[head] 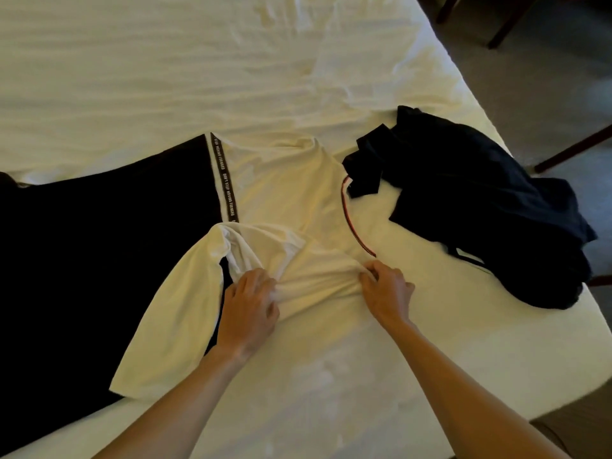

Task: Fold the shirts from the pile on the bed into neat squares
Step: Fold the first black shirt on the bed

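Note:
A black-and-white shirt (271, 190) lies spread on the bed, its black lower half (109, 246) to the left and its white upper part with a lettered stripe in the middle. A red-trimmed collar curves at its right edge. My left hand (248, 306) pinches the bunched white fabric by the near sleeve (172, 319). My right hand (385, 293) grips the shoulder fabric close to the collar. A pile of dark navy shirts (480, 207) sits crumpled to the right, apart from both hands.
The white bedsheet (198, 77) stretches wrinkled behind the shirt. The bed's right edge (496, 134) runs diagonally, with grey floor and dark wooden chair legs (510, 24) beyond it. Another dark garment edge shows at the far left.

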Available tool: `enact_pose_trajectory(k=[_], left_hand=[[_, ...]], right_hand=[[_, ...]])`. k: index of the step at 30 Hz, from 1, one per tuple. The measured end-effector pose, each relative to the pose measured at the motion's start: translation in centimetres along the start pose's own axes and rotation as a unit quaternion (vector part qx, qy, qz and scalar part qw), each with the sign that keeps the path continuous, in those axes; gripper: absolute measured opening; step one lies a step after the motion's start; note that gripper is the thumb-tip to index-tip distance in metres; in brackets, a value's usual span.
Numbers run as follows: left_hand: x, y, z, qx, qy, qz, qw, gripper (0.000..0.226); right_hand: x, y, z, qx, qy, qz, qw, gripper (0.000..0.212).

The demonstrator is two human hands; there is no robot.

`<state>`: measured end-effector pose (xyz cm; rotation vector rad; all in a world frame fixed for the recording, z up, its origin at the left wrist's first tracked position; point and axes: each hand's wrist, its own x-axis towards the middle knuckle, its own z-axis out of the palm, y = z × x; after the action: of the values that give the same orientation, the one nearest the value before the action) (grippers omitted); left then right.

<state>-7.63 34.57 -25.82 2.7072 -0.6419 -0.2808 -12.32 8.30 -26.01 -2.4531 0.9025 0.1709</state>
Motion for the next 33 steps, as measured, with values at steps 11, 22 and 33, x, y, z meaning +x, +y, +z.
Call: enact_pose_trajectory(k=[11,22,33], left_hand=[[-13.2,-12.5,-4.0,0.077,0.013,-0.125,0.989,0.072],[-19.0,-23.3,-10.5,0.028,-0.181,-0.157,0.970,0.052],[-16.7,-30.4,-16.3,-0.125,-0.290,-0.174,0.933,0.020]], right_hand=[[-9.6,-12.9,9.2,0.026,-0.051,-0.461,0.886,0.019],[-11.8,-19.8,13.5,-0.210,-0.142,-0.378,0.890,0.050],[-8.3,-21.2,11.6,-0.194,-0.283,-0.387,0.856,0.035]])
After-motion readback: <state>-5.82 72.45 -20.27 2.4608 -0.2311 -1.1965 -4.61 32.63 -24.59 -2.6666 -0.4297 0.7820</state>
